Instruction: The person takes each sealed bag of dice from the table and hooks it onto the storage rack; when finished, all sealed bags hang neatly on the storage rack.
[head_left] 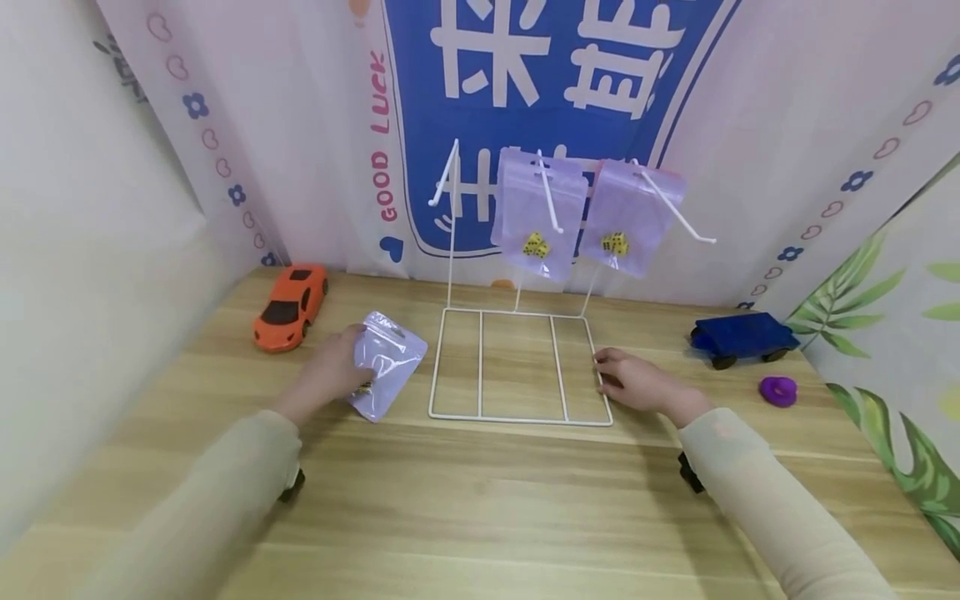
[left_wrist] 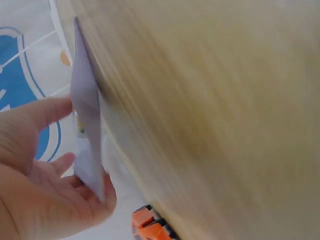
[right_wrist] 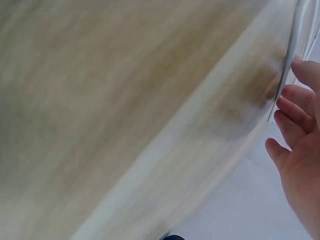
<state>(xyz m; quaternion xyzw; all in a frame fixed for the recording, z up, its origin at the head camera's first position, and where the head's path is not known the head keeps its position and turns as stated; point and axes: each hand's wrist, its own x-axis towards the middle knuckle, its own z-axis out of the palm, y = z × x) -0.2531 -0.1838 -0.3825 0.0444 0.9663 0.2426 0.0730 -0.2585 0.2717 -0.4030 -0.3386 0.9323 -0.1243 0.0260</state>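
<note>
My left hand (head_left: 333, 375) pinches a small purple zip bag (head_left: 393, 358) between thumb and fingers, left of a white wire display rack (head_left: 517, 421). Seen in the left wrist view, the bag (left_wrist: 86, 100) stands edge-on, with something yellow showing inside, partly hidden by the thumb. My right hand (head_left: 637, 379) is at the rack's right side, fingertips against the base wire; the right wrist view shows the fingers loosely bent beside that wire (right_wrist: 290, 55). Similar purple bags (head_left: 543, 208) with yellow dice (head_left: 536, 245) hang on the middle hook, and more bags (head_left: 630, 212) on the right hook.
An orange toy car (head_left: 291, 308) stands at the back left of the wooden table (head_left: 480, 517). On the right are a blue toy vehicle (head_left: 742, 337) and a purple ring (head_left: 778, 391). A printed curtain (head_left: 322, 167) hangs right behind the rack, whose hooks jut forward.
</note>
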